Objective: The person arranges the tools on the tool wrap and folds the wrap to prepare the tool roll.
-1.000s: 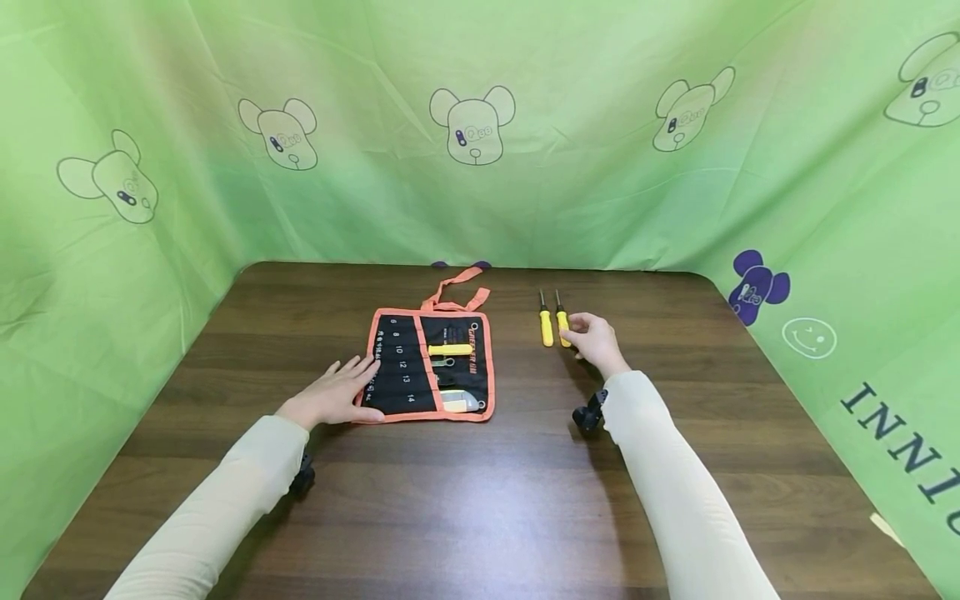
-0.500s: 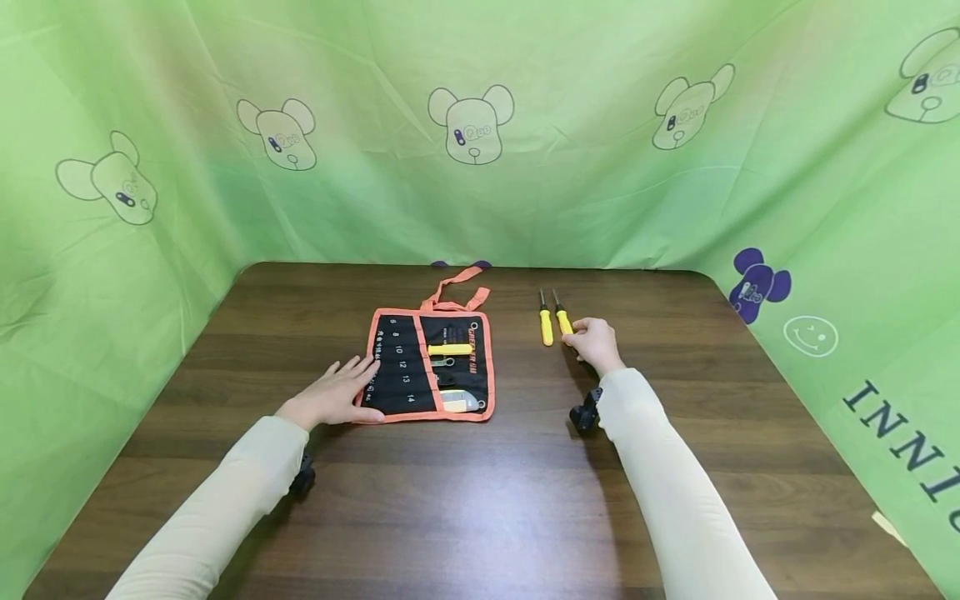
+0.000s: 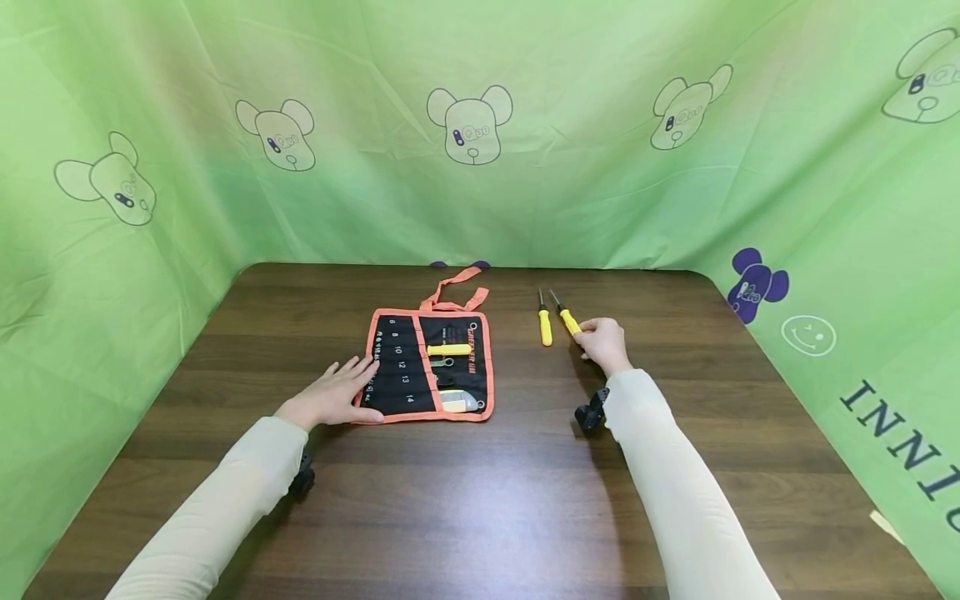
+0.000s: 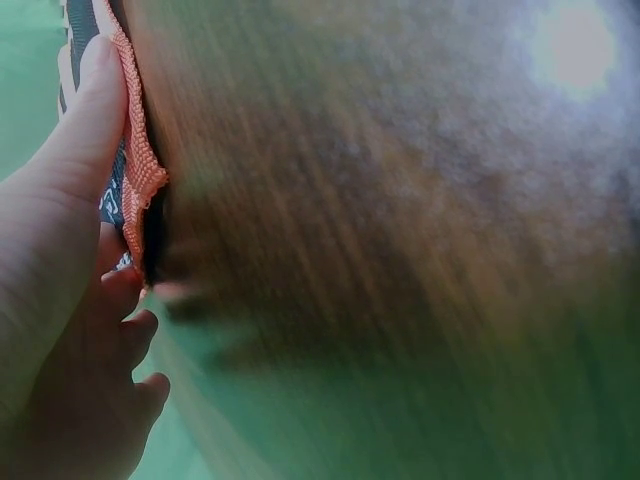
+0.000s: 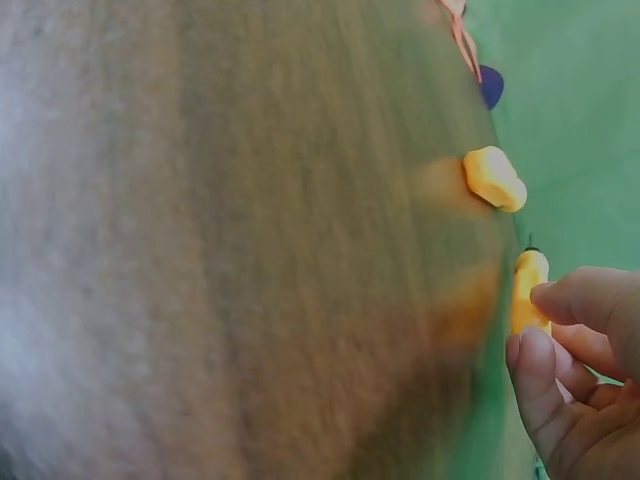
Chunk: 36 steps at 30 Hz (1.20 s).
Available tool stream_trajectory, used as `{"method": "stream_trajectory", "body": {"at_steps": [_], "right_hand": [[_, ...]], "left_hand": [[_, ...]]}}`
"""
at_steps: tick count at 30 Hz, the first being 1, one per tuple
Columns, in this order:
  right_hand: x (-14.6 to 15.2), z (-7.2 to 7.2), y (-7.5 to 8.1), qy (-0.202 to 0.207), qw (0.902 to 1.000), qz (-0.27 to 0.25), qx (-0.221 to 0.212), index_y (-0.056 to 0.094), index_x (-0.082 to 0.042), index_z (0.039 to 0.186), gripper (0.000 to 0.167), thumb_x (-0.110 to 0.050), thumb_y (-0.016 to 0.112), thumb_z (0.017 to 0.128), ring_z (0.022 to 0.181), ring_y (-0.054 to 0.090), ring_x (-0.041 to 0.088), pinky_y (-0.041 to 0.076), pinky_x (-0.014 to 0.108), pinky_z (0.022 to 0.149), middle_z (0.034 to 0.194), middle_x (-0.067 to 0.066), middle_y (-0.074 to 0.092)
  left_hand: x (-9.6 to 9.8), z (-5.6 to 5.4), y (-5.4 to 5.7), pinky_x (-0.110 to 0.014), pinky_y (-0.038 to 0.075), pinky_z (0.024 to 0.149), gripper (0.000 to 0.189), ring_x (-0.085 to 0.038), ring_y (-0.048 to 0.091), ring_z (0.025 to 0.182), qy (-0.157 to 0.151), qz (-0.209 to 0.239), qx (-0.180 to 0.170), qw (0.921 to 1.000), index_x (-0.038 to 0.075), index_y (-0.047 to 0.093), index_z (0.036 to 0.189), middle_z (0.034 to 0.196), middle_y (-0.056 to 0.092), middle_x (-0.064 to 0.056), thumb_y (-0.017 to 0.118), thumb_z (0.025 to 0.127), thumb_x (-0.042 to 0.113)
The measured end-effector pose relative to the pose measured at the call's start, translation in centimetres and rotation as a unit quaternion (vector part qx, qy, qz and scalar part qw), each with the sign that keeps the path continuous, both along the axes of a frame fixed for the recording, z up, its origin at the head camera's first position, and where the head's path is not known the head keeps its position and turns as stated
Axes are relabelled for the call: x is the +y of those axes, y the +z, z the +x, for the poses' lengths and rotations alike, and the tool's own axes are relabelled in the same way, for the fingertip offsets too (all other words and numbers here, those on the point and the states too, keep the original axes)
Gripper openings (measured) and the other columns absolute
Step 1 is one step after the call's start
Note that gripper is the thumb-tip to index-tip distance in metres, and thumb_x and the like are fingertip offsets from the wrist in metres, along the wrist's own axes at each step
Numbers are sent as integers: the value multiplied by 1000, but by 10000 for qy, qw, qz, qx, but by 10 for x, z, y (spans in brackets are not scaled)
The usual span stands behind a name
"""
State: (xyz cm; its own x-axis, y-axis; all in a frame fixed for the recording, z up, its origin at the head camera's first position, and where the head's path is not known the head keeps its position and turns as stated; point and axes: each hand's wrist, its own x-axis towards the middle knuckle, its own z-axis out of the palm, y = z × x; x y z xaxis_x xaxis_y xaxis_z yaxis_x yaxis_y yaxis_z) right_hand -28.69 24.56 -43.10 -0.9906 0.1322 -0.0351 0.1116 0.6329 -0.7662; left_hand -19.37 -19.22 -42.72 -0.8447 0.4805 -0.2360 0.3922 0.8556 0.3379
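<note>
A black tool pouch [image 3: 393, 367] with orange trim lies unrolled left of centre, a yellow handle, a small ring-ended tool and a yellow-and-grey tool in its pockets. Across its left edge rests my left hand [image 3: 336, 396], fingers spread; in the left wrist view the thumb lies along the orange trim [image 4: 138, 150]. My right hand [image 3: 602, 344] pinches the yellow handle of a screwdriver [image 3: 567, 319], whose shaft points away and leftward. Beside it another yellow-handled screwdriver [image 3: 545, 327] lies on the table. The right wrist view shows thumb and fingers around the held handle [image 5: 528, 295].
The brown wooden table [image 3: 465, 517] reaches back to a green printed curtain [image 3: 480, 208], which also hangs along both sides. Orange tie straps [image 3: 453, 293] trail from the pouch's far edge.
The right-hand screwdriver has turned, its handle end swinging right and its tip left, and my right hand has shifted slightly right with it. My left hand stays on the pouch.
</note>
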Motion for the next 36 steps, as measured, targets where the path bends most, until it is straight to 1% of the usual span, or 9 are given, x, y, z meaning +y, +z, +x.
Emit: {"method": "stream_trajectory", "body": {"at_steps": [5,10,14,18,23,26,29,32,36], "right_hand": [[-1,-2,5,42,9996,46,260,63,11,104,25,-3,57,83,49,60,14,52,28,50,93,25,64],[-8,-4,13,203,9987,-73,459,63,10,104,27,-5,56,82,64,64,30,53,32,54,95,22,64],[-16,-4,20,370,9973,-145,622,64,9,102,24,-4,57,83,70,63,37,54,36,55,91,20,63],[-24,-5,26,583,9952,-205,760,64,9,101,22,-4,58,84,72,61,39,53,41,57,89,19,64],[-36,-5,33,811,9937,-389,672,64,7,103,23,-4,56,84,79,60,38,52,47,63,88,17,62],[-43,-5,35,945,9925,-410,653,64,7,103,22,-1,57,84,78,60,36,53,45,62,88,17,63],[-52,-4,37,1094,9911,-294,699,64,6,102,21,0,59,83,74,60,29,54,37,58,87,16,63],[-60,-3,38,1315,9887,-170,700,64,6,103,21,0,59,84,67,60,29,52,32,52,87,17,63],[-70,-2,38,1597,9859,-78,502,63,4,106,21,-3,59,87,69,61,35,52,38,54,92,18,61]], "left_hand": [[0,0,0,-55,8,105,94,-39,12,135,-8,-12,11,10000,-2,22,144,148,17,-23,59,81,56],[0,0,-1,-55,7,105,94,-39,11,135,3,7,-4,10000,-2,22,144,148,17,-23,59,81,56],[-1,-1,-3,-55,8,105,95,-40,12,135,-61,-3,78,10000,-2,22,144,148,17,-23,59,81,57],[-2,-2,-5,-56,9,105,95,-40,13,134,-107,30,149,9998,-3,22,144,148,18,-23,59,81,57],[-2,-2,-5,-56,9,105,95,-40,13,135,-107,50,141,9998,-3,22,144,148,18,-23,59,80,57],[-2,-3,-6,-55,9,105,95,-39,12,135,-91,21,109,9999,-2,22,144,148,17,-23,59,80,58],[-2,-2,-6,-55,8,105,95,-39,12,135,-70,22,84,9999,-2,22,144,148,17,-22,59,80,58],[-2,-2,-5,-55,8,105,96,-39,12,135,-63,62,75,9999,-2,22,144,148,17,-22,59,80,59],[-2,-2,-5,-54,8,106,97,-38,12,135,-41,47,40,10000,-1,21,145,149,16,-22,59,79,59]]}}
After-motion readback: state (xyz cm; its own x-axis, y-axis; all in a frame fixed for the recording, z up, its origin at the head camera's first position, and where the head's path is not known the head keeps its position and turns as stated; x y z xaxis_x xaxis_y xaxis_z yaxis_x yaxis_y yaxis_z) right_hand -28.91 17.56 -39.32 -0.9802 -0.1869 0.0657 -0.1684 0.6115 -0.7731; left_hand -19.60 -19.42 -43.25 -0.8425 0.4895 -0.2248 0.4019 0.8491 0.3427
